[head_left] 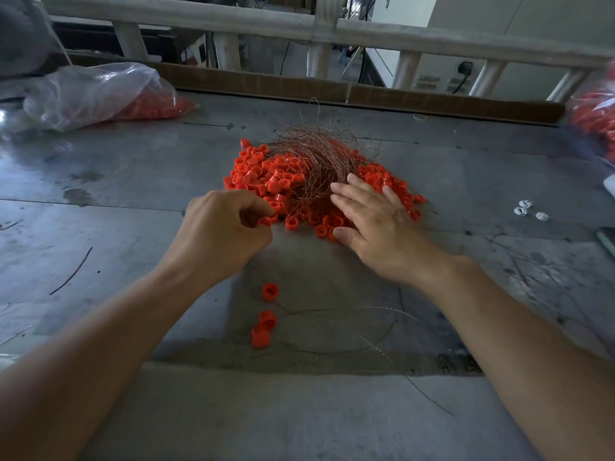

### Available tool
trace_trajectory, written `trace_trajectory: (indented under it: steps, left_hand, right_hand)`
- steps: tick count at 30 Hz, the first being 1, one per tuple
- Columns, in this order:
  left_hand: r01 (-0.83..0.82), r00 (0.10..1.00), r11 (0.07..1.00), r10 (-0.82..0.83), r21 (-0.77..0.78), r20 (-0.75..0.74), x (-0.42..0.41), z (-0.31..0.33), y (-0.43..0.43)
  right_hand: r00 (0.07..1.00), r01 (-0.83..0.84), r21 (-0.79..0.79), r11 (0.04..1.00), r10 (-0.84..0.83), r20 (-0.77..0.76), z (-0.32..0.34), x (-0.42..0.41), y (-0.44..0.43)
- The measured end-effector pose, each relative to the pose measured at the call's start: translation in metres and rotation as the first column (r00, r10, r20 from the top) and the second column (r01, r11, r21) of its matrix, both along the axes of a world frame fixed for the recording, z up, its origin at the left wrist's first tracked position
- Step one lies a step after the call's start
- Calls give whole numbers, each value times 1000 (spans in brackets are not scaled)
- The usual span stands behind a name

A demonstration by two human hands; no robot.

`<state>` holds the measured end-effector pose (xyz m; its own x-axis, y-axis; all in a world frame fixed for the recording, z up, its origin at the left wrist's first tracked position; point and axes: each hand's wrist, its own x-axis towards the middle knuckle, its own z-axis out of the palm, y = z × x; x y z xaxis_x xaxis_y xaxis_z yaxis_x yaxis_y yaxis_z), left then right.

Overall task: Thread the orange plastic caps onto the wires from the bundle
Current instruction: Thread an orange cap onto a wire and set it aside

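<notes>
Around the cap pile [293, 184], the table [116, 207] lies open at 8 to 9 o'clock, while a clear bag [90, 94] blocks 10 o'clock, a second bag [595, 118] blocks 2 o'clock, and three loose caps [264, 316] sit at 6.

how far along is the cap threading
Barely started. Done: three caps nearest the camera seem strung on a loose wire. In hand: left hand pinches one cap; right hand rests flat on the pile. Left: that whole pile and the wire bundle.
</notes>
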<state>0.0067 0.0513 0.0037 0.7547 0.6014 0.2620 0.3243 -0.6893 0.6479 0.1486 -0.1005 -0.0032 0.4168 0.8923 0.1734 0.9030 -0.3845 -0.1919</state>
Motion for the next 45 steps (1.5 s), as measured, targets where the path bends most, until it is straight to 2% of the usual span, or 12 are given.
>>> trace_trajectory:
  steps: [7,13,19,27,30,35,41,45]
  left_hand:
    - [59,997,998,-57,-33,44,-3,3,-2]
    - [116,992,993,-117,10,56,-3,3,-6]
    - [138,988,990,-138,9,65,-3,2,-8]
    - [167,984,986,-167,7,59,-2,1,-8]
    - [170,984,985,-171,8,60,-3,1,-8]
    - [164,985,986,-165,8,52,-2,2,-9]
    - [165,985,986,-165,12,41,-3,2,-10]
    - [166,985,986,-166,3,46,-2,2,-10]
  right_hand:
    - [998,-30,256,966,13,68,10,-4,-6]
    - [997,-23,328,944,-5,82,13,-7,-7]
    - [996,-2,271,962,-22,86,9,-3,-3]
    - [993,68,95,993,-76,87,1,0,3]
    - [992,86,133,987,-97,82,2,1,3]
    - [994,45,295,954,-72,82,5,-2,1]
    - [995,-97,148,984,92,41,1,-5,3]
    - [996,-87,123,989,82,47,-3,-5,5]
